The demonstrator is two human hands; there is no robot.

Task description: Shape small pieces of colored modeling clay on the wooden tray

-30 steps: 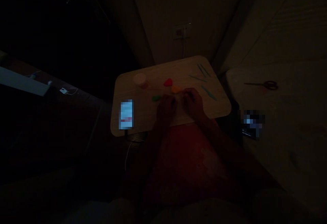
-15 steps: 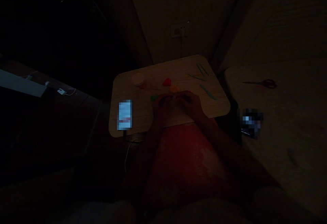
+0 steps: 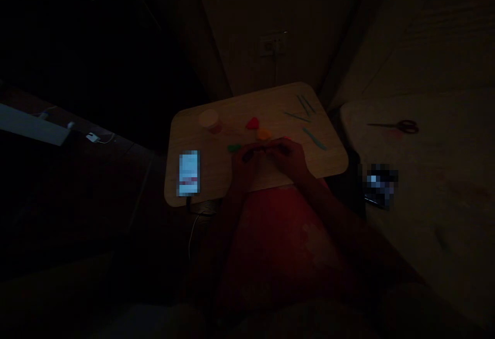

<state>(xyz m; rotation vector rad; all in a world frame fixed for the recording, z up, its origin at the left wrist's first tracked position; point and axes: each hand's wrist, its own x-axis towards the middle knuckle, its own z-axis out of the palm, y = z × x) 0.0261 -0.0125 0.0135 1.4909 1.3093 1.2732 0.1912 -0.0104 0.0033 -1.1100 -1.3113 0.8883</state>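
Coloured lumps, four, near left hand and right hand, each grip's closure unclear.

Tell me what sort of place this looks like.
Probably a dim room in a home, though the darkness hides much. A small round-cornered table holds an orange lump and a glowing screen, and a wall socket shows beyond it.

Deep gloom surrounds me: the pale-blue, rectangular, pixelated screen glows brightest, while the pale wooden, round-cornered table shows only dimly. My bare, shadowed fingers merge into soft dark shapes, their detail swallowed, and the upper left sinks to near black.
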